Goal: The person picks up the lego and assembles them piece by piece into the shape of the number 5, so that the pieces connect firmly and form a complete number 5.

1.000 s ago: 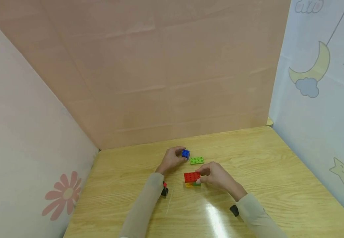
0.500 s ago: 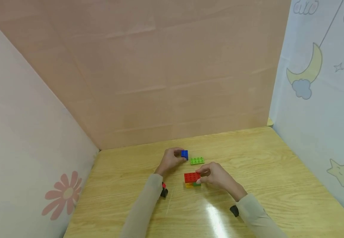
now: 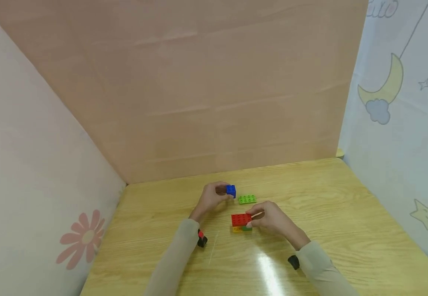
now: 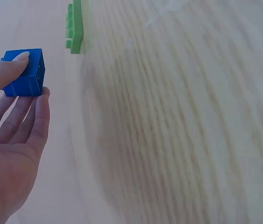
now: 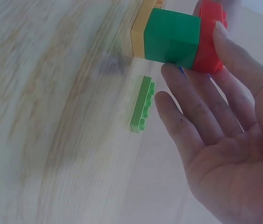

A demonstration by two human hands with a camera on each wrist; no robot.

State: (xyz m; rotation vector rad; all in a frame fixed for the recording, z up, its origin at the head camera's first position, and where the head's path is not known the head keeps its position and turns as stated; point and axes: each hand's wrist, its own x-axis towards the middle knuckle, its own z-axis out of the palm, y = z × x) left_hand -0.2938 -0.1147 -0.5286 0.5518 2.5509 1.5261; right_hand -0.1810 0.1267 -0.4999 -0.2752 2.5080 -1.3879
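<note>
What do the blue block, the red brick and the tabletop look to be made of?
Blue block: likely plastic, smooth; flat, evenly coloured faces and crisp edges.
Red brick: probably plastic too, smooth, with studs on top.
Tabletop: wood or wood-look laminate, can't tell which; grain shows, and a bright reflection suggests a glossy finish.

Cannot identify the black-and-red object (image 3: 202, 241) by the left sleeve (image 3: 171, 261), too small in the head view. Cannot see the other end of the lime-green brick (image 4: 77, 25), cropped by the left wrist view's top edge, or the part of the blue brick (image 4: 28, 83) covered by the left hand (image 4: 12, 163).
</note>
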